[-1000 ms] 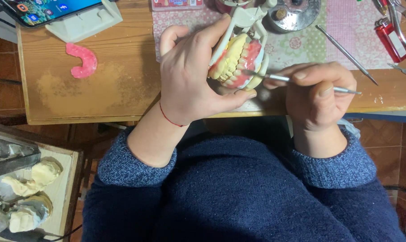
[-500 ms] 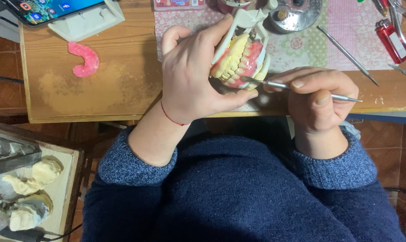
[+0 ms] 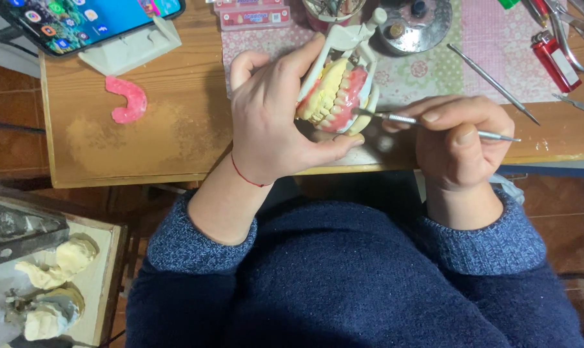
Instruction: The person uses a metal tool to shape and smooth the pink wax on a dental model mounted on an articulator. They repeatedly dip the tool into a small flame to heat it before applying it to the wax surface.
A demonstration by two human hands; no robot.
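Denture set-up (image 3: 336, 96): two rows of cream-yellow teeth seated in glossy pink wax gums, mounted on a white plastic hinged frame. I see it lifted clear of the wooden table (image 3: 169, 138), just above its near edge, and turned so the tooth rows face the camera, which I judge gives the tool an open line to the gum margin.

Left hand (image 3: 272, 119): wrapped around the frame from the left, fingers curled over the top, thumb pressed under the lower arch. A firm, closed grip, steadying the piece. A thin red thread circles the wrist.

Right hand (image 3: 463, 145): closed in a pen-style pinch on a slim steel wax-carving instrument (image 3: 434, 125), thumb and forefinger along the shaft. Its tip touches the pink wax at the right side of the teeth. The heel of the hand seems propped near the table edge, likely for fine control; I can't tell if it actually rests there.

Outward: a patterned pink-and-green cloth mat (image 3: 434, 71) lies under the work area and carries a second thin metal probe (image 3: 495, 84), a red lighter (image 3: 553, 61) and a round metal dish (image 3: 421, 26). Well to the left, a pink horseshoe-shaped wax rim (image 3: 129, 100) lies on bare wood beside a smartphone on a white stand (image 3: 86, 22). Lower left, on a separate pale board (image 3: 102, 283), sit lumpy, matte off-white plaster casts (image 3: 53, 290).
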